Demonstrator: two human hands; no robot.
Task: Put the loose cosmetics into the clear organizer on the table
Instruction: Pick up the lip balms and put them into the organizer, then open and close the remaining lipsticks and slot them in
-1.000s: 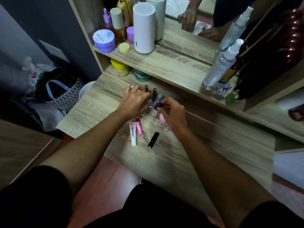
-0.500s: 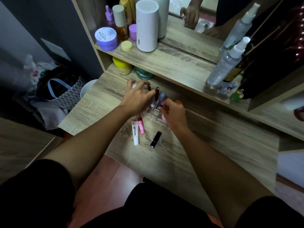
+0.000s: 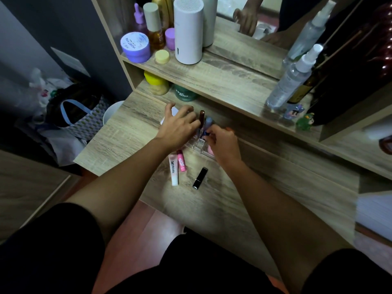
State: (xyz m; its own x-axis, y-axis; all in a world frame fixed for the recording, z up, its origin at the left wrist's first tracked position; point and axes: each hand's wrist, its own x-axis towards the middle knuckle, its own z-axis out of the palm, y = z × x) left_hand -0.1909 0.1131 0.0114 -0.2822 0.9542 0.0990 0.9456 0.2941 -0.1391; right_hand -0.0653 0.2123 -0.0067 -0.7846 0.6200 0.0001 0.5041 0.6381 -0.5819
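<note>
Shelf's pretty packed: a white cylinder (image 3: 188, 30), purple jar (image 3: 135, 47), little yellow lid (image 3: 162, 56), and a clear spray bottle (image 3: 290, 79). Tote bag (image 3: 78, 117) sits on the floor left of the table.

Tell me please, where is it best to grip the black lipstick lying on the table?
Probably across the middle of the black lipstick, pinching its long sides from above. It lies flat on the table, apart from the white tube, so both sides are free.
</note>
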